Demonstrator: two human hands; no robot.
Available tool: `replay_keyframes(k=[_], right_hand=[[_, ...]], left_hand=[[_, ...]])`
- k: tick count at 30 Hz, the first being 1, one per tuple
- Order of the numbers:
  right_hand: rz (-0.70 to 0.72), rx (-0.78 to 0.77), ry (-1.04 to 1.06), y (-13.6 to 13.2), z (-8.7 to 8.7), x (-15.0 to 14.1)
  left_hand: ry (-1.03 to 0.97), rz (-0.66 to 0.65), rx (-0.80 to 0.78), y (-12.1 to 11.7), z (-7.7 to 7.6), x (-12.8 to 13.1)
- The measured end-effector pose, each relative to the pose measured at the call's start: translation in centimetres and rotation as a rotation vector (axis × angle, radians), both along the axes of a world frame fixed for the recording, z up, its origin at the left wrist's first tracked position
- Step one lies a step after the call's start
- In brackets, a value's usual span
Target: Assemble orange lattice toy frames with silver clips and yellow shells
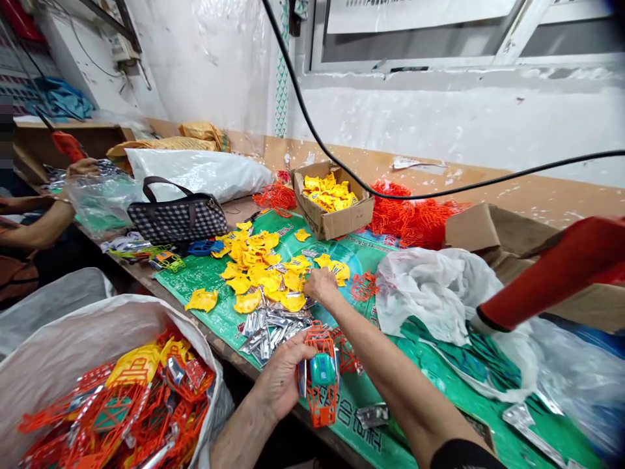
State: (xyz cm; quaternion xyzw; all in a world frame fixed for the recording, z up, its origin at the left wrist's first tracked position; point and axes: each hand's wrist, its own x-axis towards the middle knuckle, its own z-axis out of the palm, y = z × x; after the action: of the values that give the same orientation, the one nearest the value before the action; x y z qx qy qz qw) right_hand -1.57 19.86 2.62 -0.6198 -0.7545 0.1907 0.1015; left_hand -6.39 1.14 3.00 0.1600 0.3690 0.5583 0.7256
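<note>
Closest to us, our left hand (282,379) grips an orange lattice frame (323,415) by its left edge, thumb on top near the far end, the other fingers mostly hidden. The frame's long axis runs away from us, its far end pointing roughly at our right hand (322,284), and a teal piece (323,369) sits across its middle. To the left, a white sack (122,305) holds more orange frames.

Just beyond our left hand, silver pieces (274,333) lie loose on the green-covered surface (172,288). Past them spread the yellow pieces (258,266), and our right hand reaches in at the right side of that heap, fingers bent down and touching or nearly touching it. We cannot tell whether they pinch anything. So the right hand is the nearer one to the yellow pieces, with the held frame on our side of it. Farther back, a cardboard box (349,221) holds more of them.
</note>
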Motion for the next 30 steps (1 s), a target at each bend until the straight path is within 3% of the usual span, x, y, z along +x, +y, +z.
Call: replay_keyframes(k=[5, 8, 11, 13, 16, 20, 24, 30], right_hand=[[-0.012, 0.009, 0.289, -0.7, 1.9, 2.7], [-0.016, -0.003, 0.544, -2.3, 3.4, 6.4], [0.007, -0.079, 0.785, -5.7, 3.9, 11.1], [0.03, -0.114, 0.926, -8.8, 3.3, 14.1], [0.026, -0.187, 1.354, -13.6, 1.3, 17.1], [-0.066, -0.115, 1.524, -18.2, -1.0, 18.9], [-0.103, 0.061, 1.617, -20.4, -1.4, 19.3], [-0.04, 0.221, 1.636, -21.3, -1.1, 18.9]], left_hand=[[0.076, 0.005, 0.048, -0.6, 0.3, 0.2], [0.111, -0.012, 0.12, -0.9, 0.9, 0.5], [0.183, -0.051, 0.196, -1.1, 1.5, 1.0], [0.305, -0.098, 0.256, -1.3, 1.8, 1.5], [0.64, -0.139, 0.417, -1.5, 2.1, 2.7], [1.026, -0.155, 0.823, -2.1, 1.9, 4.9], [1.254, -0.1, 1.165, -2.7, 1.4, 6.5], [1.496, -0.049, 1.373, -2.9, 0.8, 7.3]])
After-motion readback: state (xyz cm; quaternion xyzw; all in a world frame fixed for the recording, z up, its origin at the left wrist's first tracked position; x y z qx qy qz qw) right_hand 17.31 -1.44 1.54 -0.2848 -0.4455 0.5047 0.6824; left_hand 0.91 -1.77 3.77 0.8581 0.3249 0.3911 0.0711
